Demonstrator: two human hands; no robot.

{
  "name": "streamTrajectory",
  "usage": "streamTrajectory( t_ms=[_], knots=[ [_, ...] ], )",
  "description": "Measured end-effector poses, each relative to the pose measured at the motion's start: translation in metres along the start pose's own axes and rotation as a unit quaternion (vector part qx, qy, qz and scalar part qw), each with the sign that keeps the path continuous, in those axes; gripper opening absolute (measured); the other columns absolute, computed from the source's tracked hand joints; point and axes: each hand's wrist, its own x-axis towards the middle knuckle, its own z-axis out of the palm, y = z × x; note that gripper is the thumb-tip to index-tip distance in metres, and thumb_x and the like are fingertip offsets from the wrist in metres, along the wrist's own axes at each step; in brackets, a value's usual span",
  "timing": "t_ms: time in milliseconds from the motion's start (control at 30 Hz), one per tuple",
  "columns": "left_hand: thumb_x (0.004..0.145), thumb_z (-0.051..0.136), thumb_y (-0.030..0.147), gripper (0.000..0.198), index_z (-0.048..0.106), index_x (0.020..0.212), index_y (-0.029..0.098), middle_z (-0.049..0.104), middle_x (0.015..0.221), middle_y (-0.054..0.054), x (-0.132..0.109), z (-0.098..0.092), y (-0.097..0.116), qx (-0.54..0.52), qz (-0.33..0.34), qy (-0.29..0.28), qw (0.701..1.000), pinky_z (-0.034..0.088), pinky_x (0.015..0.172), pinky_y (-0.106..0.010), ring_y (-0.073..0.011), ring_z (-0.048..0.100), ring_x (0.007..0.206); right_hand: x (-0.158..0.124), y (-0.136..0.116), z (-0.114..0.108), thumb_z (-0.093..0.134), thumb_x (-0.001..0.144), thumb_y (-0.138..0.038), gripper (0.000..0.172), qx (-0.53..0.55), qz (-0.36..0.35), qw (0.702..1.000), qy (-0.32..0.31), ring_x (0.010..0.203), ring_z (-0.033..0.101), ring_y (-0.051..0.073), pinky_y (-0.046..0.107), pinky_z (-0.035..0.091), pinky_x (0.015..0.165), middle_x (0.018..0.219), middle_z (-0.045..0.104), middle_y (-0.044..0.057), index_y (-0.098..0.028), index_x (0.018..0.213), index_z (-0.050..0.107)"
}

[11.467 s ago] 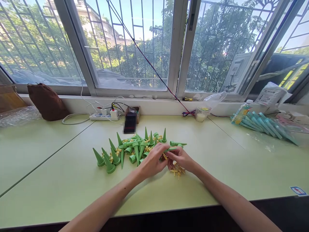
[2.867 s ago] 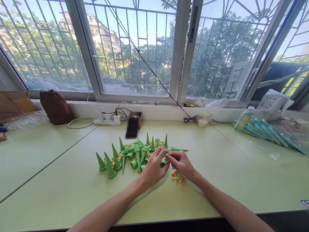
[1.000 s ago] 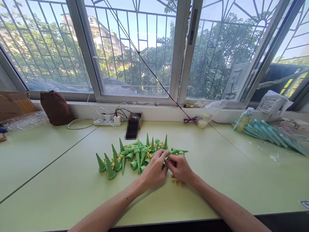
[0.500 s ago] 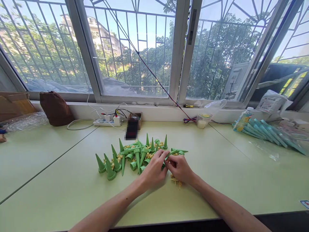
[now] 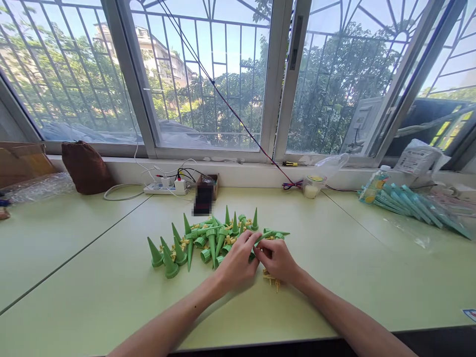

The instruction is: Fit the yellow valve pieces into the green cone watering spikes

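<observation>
Nearest, a smooth, pale table (image 5: pixel 223 325), bearing thin, stemmed yellow pieces (image 5: pixel 270 278) of plastic, partly covered by the right hand (image 5: pixel 277 259). Right fingers bent tightly inward; whatever lies in the pinch, hidden. Left hand (image 5: pixel 239 257) curled around a green cone (image 5: pixel 265 235), base hidden, slim tip slanting up between both hands. Just behind, hollow plastic cones (image 5: pixel 211 244) with ribbed collars, some upright, some lying. Farther, a wrinkled brown bag (image 5: pixel 86 168) and barred windows (image 5: pixel 208 99).
</observation>
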Motion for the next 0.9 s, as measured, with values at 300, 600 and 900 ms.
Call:
streamTrajectory(
  t_ms=[300, 600, 900],
  knots=[
    [0.073, 0.056, 0.0, 0.06, 0.052, 0.128, 0.023, 0.058, 0.116, -0.009, -0.0002, 0.0005, 0.0, 0.002, -0.005, -0.006, 1.0, 0.053, 0.095, -0.04, -0.0252, 0.059, 0.109, -0.0007, 0.0, -0.0004, 0.053, 0.084, -0.021, 0.032, 0.004, 0.005, 1.0, -0.002, 0.048, 0.028, 0.01, 0.026, 0.022, 0.048, 0.05, 0.034, -0.006, -0.021, 0.058, 0.033],
    [0.073, 0.055, 0.0, 0.059, 0.052, 0.128, 0.021, 0.057, 0.116, -0.01, 0.0004, -0.001, 0.0023, 0.004, -0.011, -0.016, 1.0, 0.052, 0.096, -0.04, -0.0247, 0.059, 0.109, -0.0007, -0.0008, -0.0005, 0.052, 0.084, -0.02, 0.032, 0.006, 0.003, 1.0, -0.002, 0.048, 0.027, 0.009, 0.026, 0.022, 0.048, 0.05, 0.033, -0.006, -0.02, 0.058, 0.033],
    [0.074, 0.055, 0.002, 0.057, 0.051, 0.128, 0.02, 0.056, 0.116, -0.01, 0.0001, -0.0018, 0.0034, 0.0, -0.02, -0.032, 0.999, 0.051, 0.096, -0.039, -0.0237, 0.058, 0.107, -0.0005, 0.0023, -0.0004, 0.053, 0.082, -0.018, 0.031, 0.009, -0.008, 1.0, -0.002, 0.049, 0.027, 0.009, 0.025, 0.022, 0.048, 0.05, 0.033, -0.007, -0.02, 0.058, 0.032]
  ],
)
